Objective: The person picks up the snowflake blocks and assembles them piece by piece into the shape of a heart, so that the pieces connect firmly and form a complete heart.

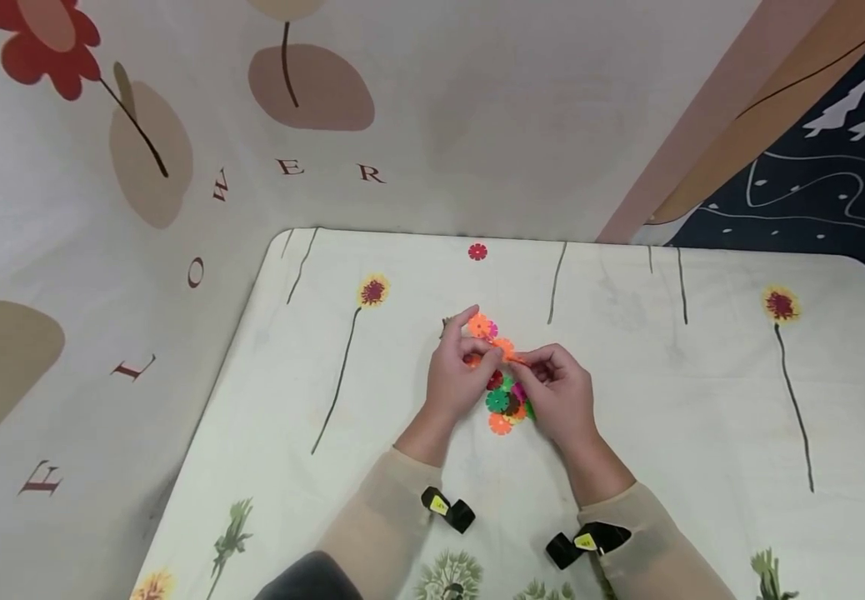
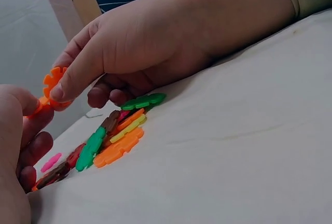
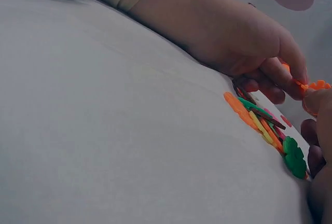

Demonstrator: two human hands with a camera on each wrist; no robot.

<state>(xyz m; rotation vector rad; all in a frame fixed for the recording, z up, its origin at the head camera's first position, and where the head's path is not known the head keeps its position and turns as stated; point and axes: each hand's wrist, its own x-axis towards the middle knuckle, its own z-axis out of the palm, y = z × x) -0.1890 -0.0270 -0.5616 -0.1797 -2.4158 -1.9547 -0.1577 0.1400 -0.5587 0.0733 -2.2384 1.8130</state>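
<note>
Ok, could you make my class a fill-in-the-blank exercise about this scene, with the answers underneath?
1. The left hand and right hand both pinch something coloured ____.
2. In the left wrist view, a ____ piece lies between two orange pieces.
3. The printed letters spell ____.
4. The printed trees are coloured ____.

Answers: orange; yellow; FLOWER; white.
</note>
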